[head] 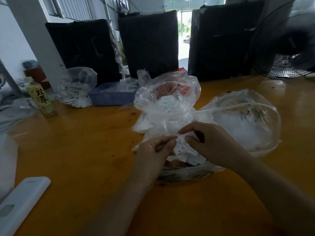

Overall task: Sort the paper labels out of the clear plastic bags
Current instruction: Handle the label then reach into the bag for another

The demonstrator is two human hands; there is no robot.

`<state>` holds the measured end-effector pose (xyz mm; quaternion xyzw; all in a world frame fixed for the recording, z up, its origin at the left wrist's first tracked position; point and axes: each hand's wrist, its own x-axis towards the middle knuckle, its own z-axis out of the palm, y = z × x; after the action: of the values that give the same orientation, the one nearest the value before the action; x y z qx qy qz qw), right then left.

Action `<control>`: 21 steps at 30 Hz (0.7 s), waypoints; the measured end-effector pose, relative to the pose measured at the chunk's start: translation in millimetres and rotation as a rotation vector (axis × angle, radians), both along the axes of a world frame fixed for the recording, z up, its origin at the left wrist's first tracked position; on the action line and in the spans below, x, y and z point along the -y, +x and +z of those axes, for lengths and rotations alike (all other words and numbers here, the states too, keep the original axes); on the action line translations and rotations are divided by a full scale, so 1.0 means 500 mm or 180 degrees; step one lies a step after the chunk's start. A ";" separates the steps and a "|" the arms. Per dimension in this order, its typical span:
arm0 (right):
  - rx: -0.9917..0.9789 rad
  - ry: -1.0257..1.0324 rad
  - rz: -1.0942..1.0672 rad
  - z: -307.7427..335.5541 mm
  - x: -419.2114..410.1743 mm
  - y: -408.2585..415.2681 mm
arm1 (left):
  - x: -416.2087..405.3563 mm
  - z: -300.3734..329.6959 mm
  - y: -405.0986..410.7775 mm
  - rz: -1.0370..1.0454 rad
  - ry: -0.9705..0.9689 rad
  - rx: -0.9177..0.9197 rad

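Note:
A white paper label [182,145] marked S is held between both hands over a low clear plastic bag [185,171] full of white labels. My left hand [154,151] pinches the label's left edge. My right hand [207,142] pinches its top right with thumb and forefinger. Behind them stands a crumpled clear bag [163,99] holding more labels, one marked XL. To the right lies a large clear bag [245,120] with white contents.
The orange wooden table [81,150] carries a blue tray [110,96], another clear bag [76,87] at the back left, a yellow-green bottle [41,97] and a white device [22,200] at the near left. Three black bundles [150,43] and a fan [289,43] stand behind.

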<state>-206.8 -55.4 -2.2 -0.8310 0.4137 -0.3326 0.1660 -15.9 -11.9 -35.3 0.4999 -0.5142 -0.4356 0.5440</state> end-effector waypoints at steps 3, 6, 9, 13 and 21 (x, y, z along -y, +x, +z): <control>0.0263 0.0324 -0.0008 -0.007 0.006 0.006 | -0.001 0.001 0.001 -0.0003 -0.0027 0.0039; 0.0794 0.0600 -0.0119 -0.005 0.011 0.003 | 0.000 0.003 0.002 -0.0043 0.0048 -0.0100; 0.0913 0.0798 -0.0023 0.000 0.015 -0.007 | 0.001 0.004 0.003 -0.0076 0.0150 -0.0273; 0.0606 0.0861 0.0233 -0.010 0.009 0.001 | 0.002 -0.002 0.007 -0.0053 0.0058 -0.0018; 0.0687 0.0355 -0.0162 -0.013 0.014 0.004 | 0.010 -0.003 0.012 -0.0049 0.0188 -0.0247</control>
<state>-204.9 -62.4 -8.6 -0.7691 0.4322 -0.4007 0.2471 -9.9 -16.9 -37.0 0.4945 -0.4836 -0.4738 0.5452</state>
